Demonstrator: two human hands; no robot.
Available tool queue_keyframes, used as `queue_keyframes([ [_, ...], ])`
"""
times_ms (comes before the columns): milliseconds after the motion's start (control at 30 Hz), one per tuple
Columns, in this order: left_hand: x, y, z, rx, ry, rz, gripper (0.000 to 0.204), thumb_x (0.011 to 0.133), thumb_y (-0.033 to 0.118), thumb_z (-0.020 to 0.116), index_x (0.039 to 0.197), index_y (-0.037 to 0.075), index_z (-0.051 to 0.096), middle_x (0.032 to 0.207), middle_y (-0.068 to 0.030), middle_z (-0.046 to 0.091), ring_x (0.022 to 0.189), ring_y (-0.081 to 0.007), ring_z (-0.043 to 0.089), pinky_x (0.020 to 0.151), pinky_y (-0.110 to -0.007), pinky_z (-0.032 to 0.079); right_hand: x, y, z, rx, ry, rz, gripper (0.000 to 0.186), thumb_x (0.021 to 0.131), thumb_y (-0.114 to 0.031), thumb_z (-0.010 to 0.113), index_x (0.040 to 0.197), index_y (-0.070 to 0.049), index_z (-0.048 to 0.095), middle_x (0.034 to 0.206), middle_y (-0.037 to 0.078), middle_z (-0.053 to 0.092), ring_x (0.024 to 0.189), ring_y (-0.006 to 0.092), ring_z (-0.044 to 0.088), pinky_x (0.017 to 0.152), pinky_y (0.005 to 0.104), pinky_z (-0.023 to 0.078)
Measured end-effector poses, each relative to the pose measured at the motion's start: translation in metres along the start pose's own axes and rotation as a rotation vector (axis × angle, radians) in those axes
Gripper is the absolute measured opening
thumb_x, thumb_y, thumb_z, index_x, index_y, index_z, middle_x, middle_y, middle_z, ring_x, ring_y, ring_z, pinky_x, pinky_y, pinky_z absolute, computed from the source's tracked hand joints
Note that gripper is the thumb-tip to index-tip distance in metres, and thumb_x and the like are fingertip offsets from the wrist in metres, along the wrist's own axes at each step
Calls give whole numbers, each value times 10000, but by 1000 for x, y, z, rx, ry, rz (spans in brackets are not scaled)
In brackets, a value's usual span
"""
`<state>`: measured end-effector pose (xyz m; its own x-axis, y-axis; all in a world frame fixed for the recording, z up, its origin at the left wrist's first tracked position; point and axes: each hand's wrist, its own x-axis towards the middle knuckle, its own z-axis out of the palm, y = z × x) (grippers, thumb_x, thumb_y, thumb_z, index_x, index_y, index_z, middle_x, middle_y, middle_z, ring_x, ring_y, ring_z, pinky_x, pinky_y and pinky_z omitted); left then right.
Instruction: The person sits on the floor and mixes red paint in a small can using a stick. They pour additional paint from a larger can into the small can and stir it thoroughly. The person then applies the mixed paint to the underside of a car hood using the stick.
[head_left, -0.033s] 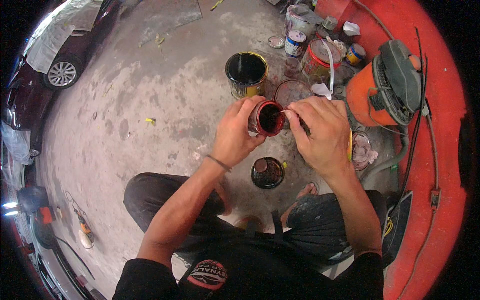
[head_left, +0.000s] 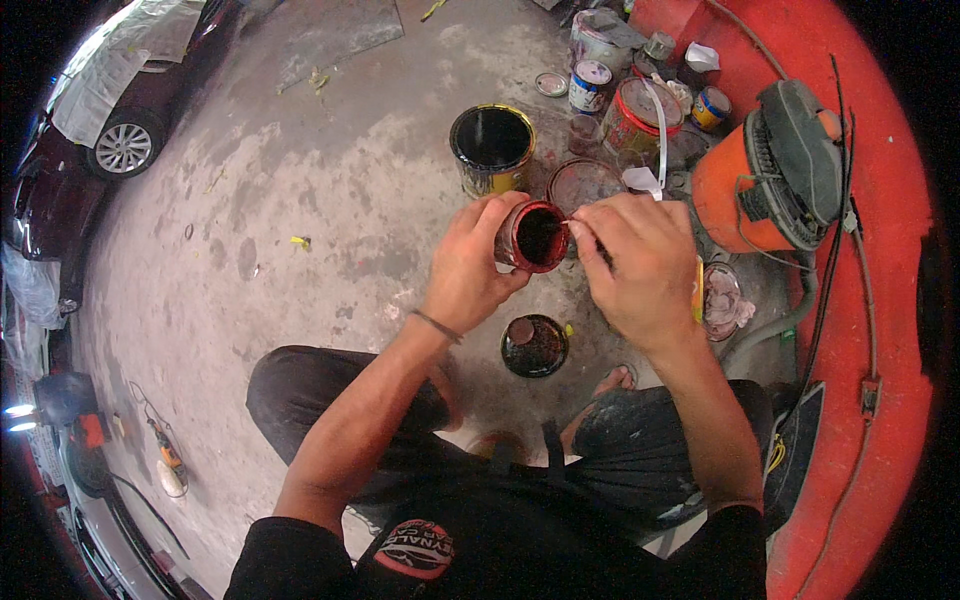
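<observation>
My left hand (head_left: pixel 472 262) is wrapped round a small can (head_left: pixel 503 238) with a red-stained rim, tilted so its dark inside shows. At the can's right rim, my right hand (head_left: pixel 640 265) pinches a thin pale stick (head_left: pixel 567 222); only a short piece of it shows between the fingertips and the rim. Just beyond the left hand stands a large yellow-rimmed can (head_left: pixel 492 138) filled with glossy black liquid. On the floor below the hands, between my feet, is a round dark lid or shallow container (head_left: pixel 535 346) with a brown cylindrical piece on it.
An orange and black shop vacuum (head_left: pixel 750 190) stands at right beside a red surface (head_left: pixel 890 330) with cables. Several paint cans, including a red-rimmed bucket (head_left: pixel 640 125), crowd the far right. Near my right forearm lies crumpled paper (head_left: pixel 727 300). A car wheel (head_left: pixel 125 143) shows at far left.
My right hand has shifted very slightly left and away from me with the stick. The left hand and the small can look still.
</observation>
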<state>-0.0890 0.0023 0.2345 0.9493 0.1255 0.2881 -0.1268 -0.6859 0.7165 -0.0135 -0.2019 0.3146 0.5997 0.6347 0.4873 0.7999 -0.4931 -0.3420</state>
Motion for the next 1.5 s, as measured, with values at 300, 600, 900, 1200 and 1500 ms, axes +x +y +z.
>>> queue_keyframes([
  [300,2,-2,-2,31,20,-19,795,711,108,908,1435,155,585,1385,-165,647,1294,-413,613,1064,-490,538,-2,7,10,61,-2,148,165,956,-242,748,974,-78,764,906,108,732,866,317,704,826,462,472],
  [600,9,-1,-4,116,86,-31,795,703,87,925,1421,132,586,1353,-150,670,1259,-400,638,1039,-476,546,-7,26,31,388,-23,672,279,978,-284,772,1002,-7,795,805,114,785,701,168,735,668,346,562],
  [900,15,-12,-22,56,171,-53,780,716,129,917,1424,175,595,1296,-164,678,1197,-414,645,1010,-493,546,3,51,8,477,100,711,217,993,-219,774,1019,-5,790,873,24,766,771,72,672,710,265,529],
  [1200,15,-14,-32,37,138,-98,752,720,139,927,1397,151,601,1216,-152,706,1141,-384,686,963,-480,568,9,23,10,391,26,126,157,931,-142,816,1080,-93,824,932,45,795,815,175,724,752,326,505],
  [1500,15,-14,-34,14,121,-85,783,715,128,913,1421,172,577,1226,-165,698,1157,-412,667,971,-494,553,-2,16,25,187,-10,31,238,861,-111,849,1096,-137,820,985,47,764,885,250,708,815,384,502],
])
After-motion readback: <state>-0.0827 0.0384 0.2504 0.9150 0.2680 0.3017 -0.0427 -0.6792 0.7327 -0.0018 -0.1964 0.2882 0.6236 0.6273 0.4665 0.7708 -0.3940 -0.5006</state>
